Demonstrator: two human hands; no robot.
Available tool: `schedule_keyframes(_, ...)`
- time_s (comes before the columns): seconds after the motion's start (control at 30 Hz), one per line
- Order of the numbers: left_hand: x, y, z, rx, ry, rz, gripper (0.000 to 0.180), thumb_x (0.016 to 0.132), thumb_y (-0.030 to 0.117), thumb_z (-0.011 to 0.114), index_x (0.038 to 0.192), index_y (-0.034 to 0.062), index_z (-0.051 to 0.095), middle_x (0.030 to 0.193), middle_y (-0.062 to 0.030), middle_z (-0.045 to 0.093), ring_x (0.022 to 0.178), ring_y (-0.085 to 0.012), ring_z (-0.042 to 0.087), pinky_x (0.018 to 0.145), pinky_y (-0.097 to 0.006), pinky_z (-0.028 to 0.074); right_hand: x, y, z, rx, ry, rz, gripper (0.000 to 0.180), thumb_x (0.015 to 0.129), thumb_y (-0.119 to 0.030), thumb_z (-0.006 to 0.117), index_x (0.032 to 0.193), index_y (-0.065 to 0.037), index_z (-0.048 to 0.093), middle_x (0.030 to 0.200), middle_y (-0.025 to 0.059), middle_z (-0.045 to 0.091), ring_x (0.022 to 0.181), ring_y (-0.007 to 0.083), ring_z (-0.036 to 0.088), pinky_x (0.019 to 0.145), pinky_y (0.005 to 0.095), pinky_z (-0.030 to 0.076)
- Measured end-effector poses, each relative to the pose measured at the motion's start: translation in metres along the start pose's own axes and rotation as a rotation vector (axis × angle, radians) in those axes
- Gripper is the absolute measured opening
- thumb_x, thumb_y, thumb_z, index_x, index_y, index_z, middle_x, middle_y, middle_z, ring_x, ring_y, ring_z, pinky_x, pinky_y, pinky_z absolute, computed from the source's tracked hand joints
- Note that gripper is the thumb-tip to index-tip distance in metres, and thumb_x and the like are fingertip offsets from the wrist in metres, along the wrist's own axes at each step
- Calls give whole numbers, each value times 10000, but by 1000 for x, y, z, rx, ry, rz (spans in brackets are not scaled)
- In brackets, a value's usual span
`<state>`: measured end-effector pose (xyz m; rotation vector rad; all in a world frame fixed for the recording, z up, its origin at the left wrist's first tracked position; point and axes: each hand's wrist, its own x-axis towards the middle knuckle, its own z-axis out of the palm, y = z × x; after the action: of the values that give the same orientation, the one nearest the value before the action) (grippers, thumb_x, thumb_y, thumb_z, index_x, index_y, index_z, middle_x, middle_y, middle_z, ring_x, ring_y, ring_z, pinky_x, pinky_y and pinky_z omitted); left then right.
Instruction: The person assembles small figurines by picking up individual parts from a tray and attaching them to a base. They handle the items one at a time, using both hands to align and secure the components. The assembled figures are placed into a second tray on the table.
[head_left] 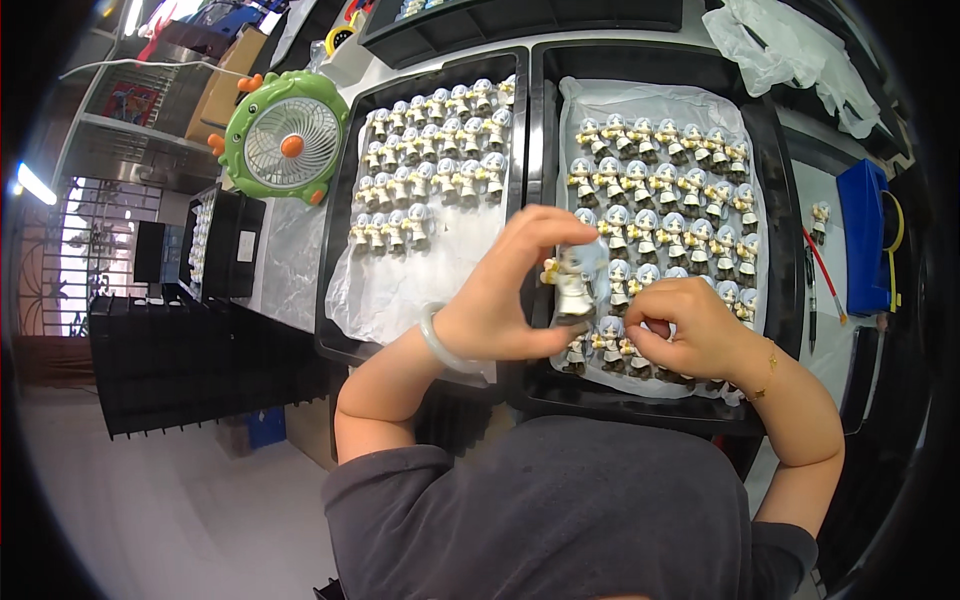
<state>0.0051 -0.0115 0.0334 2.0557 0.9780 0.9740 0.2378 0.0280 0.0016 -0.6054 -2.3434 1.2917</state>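
While the left hand [490, 308] pinches a blue-haired, white-clad figurine [573, 288] above the fuller black rectangular tray [779, 225], a loose grip could topple figurine rows [665, 187]; whether the curled right hand [700, 325] grips is unclear.

No legible text, white label [246, 246] on black crate [228, 232] included.

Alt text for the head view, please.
The left hand holds a pale-haired figurine over a black tray of similar figurines; the right hand is curled over that tray. Further left: a part-filled tray and a green fan.
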Motion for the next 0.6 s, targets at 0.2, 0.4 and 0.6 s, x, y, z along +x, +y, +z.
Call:
schedule_keyframes(0.2,-2,-1,6,511,80,-6,713,508,202,752,1181,114,531,894,-65,419,816,-236,409,747,-351,310,-1,1,2,35,25,31,86,751,-128,597,715,-50,604,547,56,493,497,202,496,482,328,386)
schedule_keyframes(0.4,-2,2,5,526,70,-17,690,509,266,742,1148,104,538,858,-64,402,803,-238,399,734,-351,297,-1,2,1,3,7,49,89,755,-131,599,723,-49,604,538,50,471,495,193,486,478,330,381)
schedule_keyframes(0.6,-2,-3,2,462,30,-8,672,524,255,737,1144,89,538,869,-68,428,812,-237,421,753,-347,304,-1,1,0,5,-4,69,91,753,-133,602,717,-49,597,532,46,452,485,191,472,473,329,368)
